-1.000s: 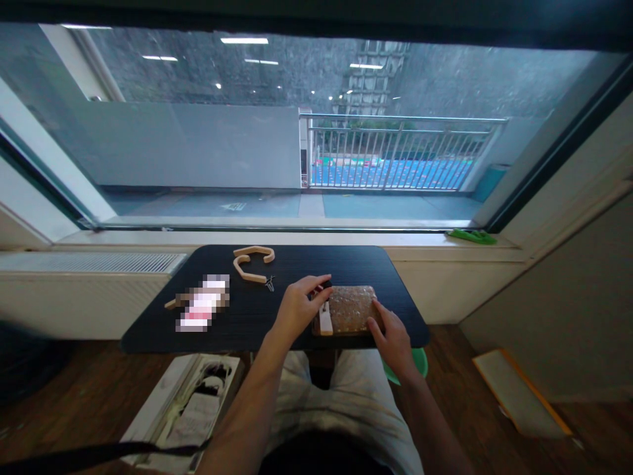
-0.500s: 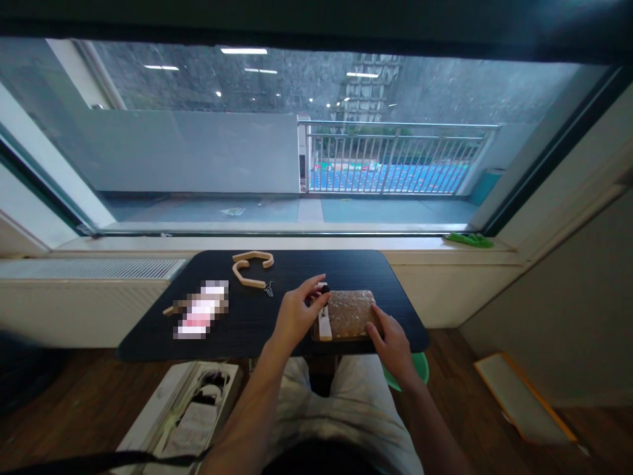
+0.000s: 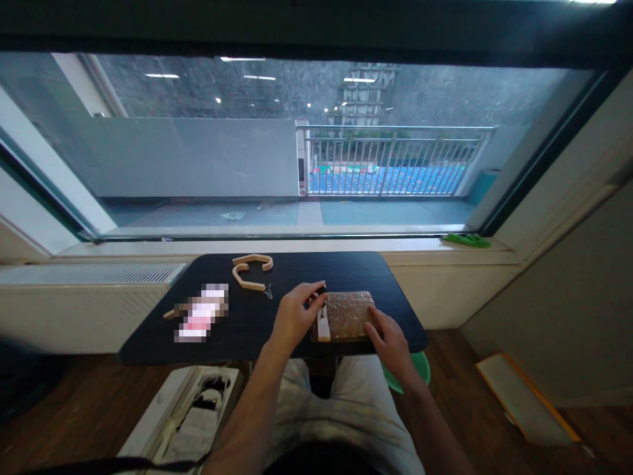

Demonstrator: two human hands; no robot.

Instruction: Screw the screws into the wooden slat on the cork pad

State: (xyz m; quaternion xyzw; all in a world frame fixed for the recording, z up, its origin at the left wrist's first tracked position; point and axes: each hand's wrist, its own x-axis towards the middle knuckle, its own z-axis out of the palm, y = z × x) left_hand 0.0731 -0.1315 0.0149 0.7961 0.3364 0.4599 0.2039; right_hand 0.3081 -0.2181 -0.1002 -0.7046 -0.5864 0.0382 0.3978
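A brown, box-shaped block [image 3: 349, 315] with a shiny, speckled top lies near the front right of the black table. Along its left end runs a white strip [image 3: 323, 328]. My left hand [image 3: 295, 315] is closed at the far end of that strip, thumb and forefinger pinching a small black knob-like piece [image 3: 321, 289]. What the knob belongs to is partly hidden by the fingers. At the block's right end, my right hand [image 3: 390, 335] grips the edge, fingers on the far side and thumb nearer me.
Two curved wooden pieces [image 3: 251, 286] and some small metal screws [image 3: 268, 291] lie at the table's back left. A blurred-out flat item [image 3: 202, 313] is on the left. Below the table are an open white box [image 3: 158, 409] and a green basin [image 3: 422, 369].
The view has tilted slightly. Both hands keep their places on the block and the black piece, with only a tiny shift of the left fingers.
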